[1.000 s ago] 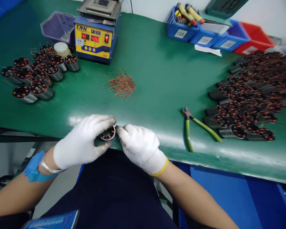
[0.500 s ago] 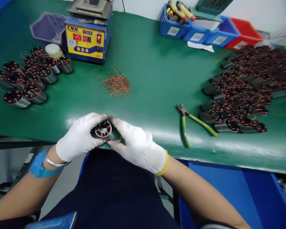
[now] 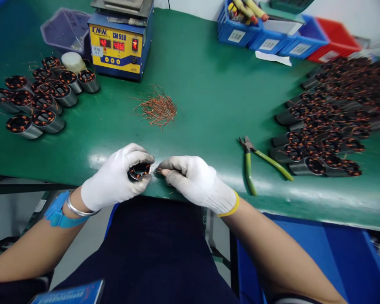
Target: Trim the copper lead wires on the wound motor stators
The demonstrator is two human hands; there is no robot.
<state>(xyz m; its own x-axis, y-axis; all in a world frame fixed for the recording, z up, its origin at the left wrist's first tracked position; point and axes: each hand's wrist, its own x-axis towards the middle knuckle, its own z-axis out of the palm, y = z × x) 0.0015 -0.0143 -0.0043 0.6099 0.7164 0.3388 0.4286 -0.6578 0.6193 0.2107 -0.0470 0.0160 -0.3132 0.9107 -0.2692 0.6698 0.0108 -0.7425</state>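
My left hand [image 3: 120,173], in a white glove, is wrapped round a motor stator [image 3: 139,170], a metal ring with black insulation and copper windings inside. The stator's open end faces up at the bench's front edge. Just to the right, my right hand [image 3: 190,177] pinches a thin copper wire [image 3: 158,169] between thumb and fingertips. That wire reaches toward the stator's rim; whether it is joined to it I cannot tell. Beyond the hands lies a heap of cut copper wire bits [image 3: 160,109]. Green-handled cutting pliers [image 3: 250,164] rest spread apart to the right.
Several stators [image 3: 47,120] stand at the left, beside a yellow-fronted solder pot [image 3: 115,50] with lit digits and a purple bin [image 3: 61,31]. Many more stators [image 3: 308,165] lie in rows at the right. Blue bins [image 3: 236,36] and a red bin [image 3: 334,40] line the back.
My right hand has left the stator's side and moved right, its fingers now closed on a wire. My left hand still holds the stator. The view has shifted slightly.
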